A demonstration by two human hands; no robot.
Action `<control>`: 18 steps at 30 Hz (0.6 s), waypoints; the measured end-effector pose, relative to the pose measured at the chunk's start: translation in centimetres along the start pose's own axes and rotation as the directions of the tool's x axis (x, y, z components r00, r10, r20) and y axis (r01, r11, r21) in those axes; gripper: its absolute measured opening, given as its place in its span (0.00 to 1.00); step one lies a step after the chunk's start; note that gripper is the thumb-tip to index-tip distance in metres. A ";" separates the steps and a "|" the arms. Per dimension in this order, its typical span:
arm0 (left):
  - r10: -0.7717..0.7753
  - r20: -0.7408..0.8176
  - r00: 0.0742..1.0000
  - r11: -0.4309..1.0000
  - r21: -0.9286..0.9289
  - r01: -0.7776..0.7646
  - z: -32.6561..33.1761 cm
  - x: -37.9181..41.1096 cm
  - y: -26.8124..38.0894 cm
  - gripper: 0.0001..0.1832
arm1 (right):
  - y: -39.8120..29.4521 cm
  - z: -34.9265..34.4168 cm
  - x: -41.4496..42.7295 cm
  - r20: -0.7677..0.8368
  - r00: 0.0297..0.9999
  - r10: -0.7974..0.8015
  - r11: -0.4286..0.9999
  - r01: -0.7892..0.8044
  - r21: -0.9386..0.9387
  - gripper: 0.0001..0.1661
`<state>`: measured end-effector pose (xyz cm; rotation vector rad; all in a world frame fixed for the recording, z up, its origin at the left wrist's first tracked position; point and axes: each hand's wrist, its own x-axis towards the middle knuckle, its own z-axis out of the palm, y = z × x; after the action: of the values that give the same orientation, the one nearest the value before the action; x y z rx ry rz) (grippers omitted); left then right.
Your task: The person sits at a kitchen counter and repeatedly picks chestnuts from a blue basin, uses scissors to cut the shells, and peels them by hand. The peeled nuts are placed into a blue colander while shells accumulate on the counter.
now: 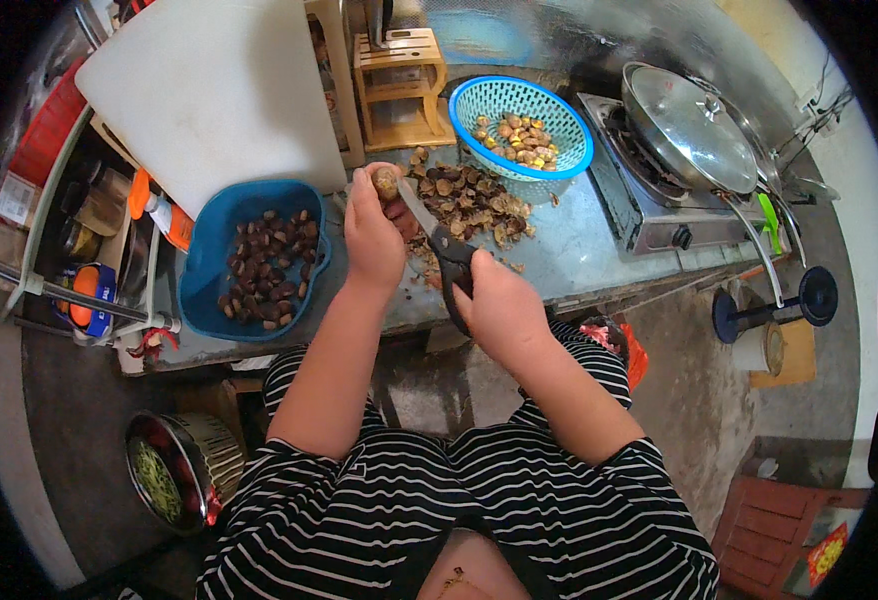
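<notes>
Between the fingers of my left hand (374, 229) is a chestnut (386, 183), pale brown where it shows. My right hand (503, 304) grips the black handles of a pair of scissors (439, 240), and the metal blades touch or nearly touch that chestnut. Beyond my hands a heap of chestnut shells (476, 199) lies on the counter. A blue plastic basin (197, 289) on the left holds many dark brown chestnuts (268, 262). Peeled, yellowish chestnuts (521, 140) lie in a blue-rimmed plastic colander (585, 154) behind the shells.
A gas stove (679, 236) bears a lidded pan (690, 127) at the right, its handle jutting over the counter's edge. A white cutting board (206, 90) and a wooden rack (401, 86) stand at the back. A spray bottle (165, 214) is left of the basin; a metal bowl (203, 465) sits lower left.
</notes>
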<state>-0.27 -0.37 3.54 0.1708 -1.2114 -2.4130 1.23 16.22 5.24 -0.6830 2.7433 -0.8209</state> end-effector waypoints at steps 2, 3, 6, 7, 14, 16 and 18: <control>-0.004 0.062 0.998 1.000 0.005 0.003 -1.0 0.3 -0.2 0.20 | -0.3 -0.9 0.0 0.013 1.000 0.008 1.000 -0.008 0.000 0.28; -0.006 0.093 0.996 1.000 0.007 0.005 -1.1 0.4 -0.2 0.20 | -0.3 -1.3 0.0 0.019 1.000 0.012 1.000 -0.012 -0.001 0.30; 0.124 -0.003 0.992 0.961 0.250 -0.119 -0.2 0.3 -0.4 0.20 | 0.0 -1.3 -0.3 -0.024 0.995 -0.100 0.994 0.100 -0.033 0.33; 0.129 0.009 0.992 0.959 0.254 -0.127 -0.2 0.3 -0.3 0.20 | 0.0 -1.3 -0.2 -0.014 0.995 -0.095 0.995 0.095 -0.039 0.33; 0.100 0.094 0.991 0.962 0.244 -0.120 -0.9 0.4 -0.4 0.20 | 0.2 -1.6 -0.3 0.092 0.995 -0.039 0.999 0.036 0.038 0.29; 0.094 0.092 0.991 0.957 0.267 -0.116 -0.8 0.3 -0.4 0.20 | 0.3 -1.6 -0.4 0.090 0.995 -0.040 0.999 0.037 0.035 0.31; 0.108 0.059 0.992 0.949 0.290 -0.120 -0.3 0.1 -0.3 0.20 | 0.1 -1.8 -0.4 0.107 0.994 -0.029 0.999 0.026 0.032 0.35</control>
<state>-0.43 -0.44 3.13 0.1349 -1.5520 -2.1384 1.01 17.38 6.66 -0.7382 2.6261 -0.8053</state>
